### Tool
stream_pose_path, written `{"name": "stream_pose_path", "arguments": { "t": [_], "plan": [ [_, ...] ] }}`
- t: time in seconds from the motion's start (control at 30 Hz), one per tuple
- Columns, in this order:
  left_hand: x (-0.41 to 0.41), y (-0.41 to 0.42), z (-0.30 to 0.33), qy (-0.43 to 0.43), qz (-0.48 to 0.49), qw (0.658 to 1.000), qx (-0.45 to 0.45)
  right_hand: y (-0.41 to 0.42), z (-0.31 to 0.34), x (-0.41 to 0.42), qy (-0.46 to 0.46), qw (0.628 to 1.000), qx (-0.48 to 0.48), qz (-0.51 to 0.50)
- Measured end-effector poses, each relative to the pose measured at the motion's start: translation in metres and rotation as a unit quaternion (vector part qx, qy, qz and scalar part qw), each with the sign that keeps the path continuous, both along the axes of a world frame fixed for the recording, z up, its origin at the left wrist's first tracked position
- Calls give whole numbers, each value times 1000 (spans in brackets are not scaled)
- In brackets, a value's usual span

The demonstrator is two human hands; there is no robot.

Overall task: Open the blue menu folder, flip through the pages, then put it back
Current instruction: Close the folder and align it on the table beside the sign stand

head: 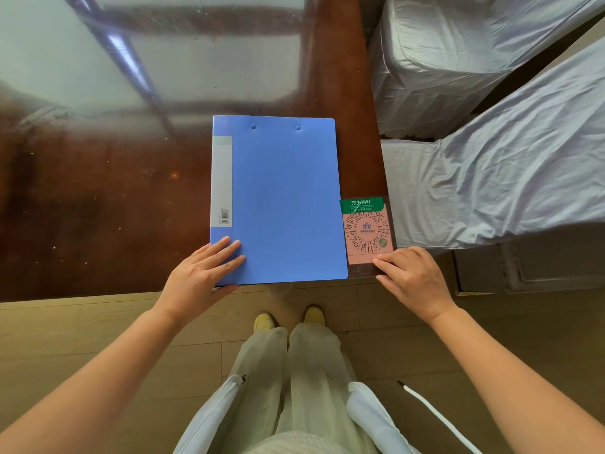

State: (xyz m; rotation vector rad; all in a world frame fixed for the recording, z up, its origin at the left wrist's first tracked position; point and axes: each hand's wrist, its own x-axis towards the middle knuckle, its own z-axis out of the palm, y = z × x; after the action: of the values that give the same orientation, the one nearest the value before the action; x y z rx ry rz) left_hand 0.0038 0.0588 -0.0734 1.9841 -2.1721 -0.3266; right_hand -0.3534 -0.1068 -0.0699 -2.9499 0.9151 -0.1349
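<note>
Blue menu folder (281, 201) lying closed and flat on the dark glossy table (108, 198), near the table's front right corner, its near edge running along the table's front edge. A pale grey spine label (222, 181) is running down the folder's left side; a small barcode is sitting at the label's lower end, its print too small to read. Two round rivets are showing near the folder's far edge.

Just right of the folder, touching or almost touching its edge, a pink QR card (367, 235) is lying under a clear sleeve. A green strip (361, 204) across its top is reading 东方树叶 in white; the finer lines under it are not legible. A QR code with a small emblem in its middle is filling the pink part.

Left hand (204, 273) is resting palm down on the folder's near left corner, fingers spread flat on the cover, thumb lying along the near edge at the table's rim. Not gripping, only pressing or lying on it.

Right hand (414, 278) is lying palm down at the table's corner, fingers loosely curled, tips touching the lower edge of the QR card. It is holding nothing.

Both forearms are bare, reaching forward from below. Chairs in pale fabric covers (491, 152) are standing to the right of the table.
</note>
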Motion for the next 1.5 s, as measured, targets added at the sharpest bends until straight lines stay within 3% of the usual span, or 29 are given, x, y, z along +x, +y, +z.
{"name": "stream_pose_path", "arguments": {
  "t": [0.6,0.77,1.1,1.5],
  "plan": [
    [-1,1,0,-6,3,1000,1,9,7,9,-4,999,-5,-41],
    [-2,2,1,-6,8,1000,5,31,10,69,20,999,13,36],
    [-2,1,2,-2,15,1000,14,21,6,93,73,994,72,45],
    [-4,0,4,-9,13,1000,17,22,5,93,76,996,23,36]
  ]
}}
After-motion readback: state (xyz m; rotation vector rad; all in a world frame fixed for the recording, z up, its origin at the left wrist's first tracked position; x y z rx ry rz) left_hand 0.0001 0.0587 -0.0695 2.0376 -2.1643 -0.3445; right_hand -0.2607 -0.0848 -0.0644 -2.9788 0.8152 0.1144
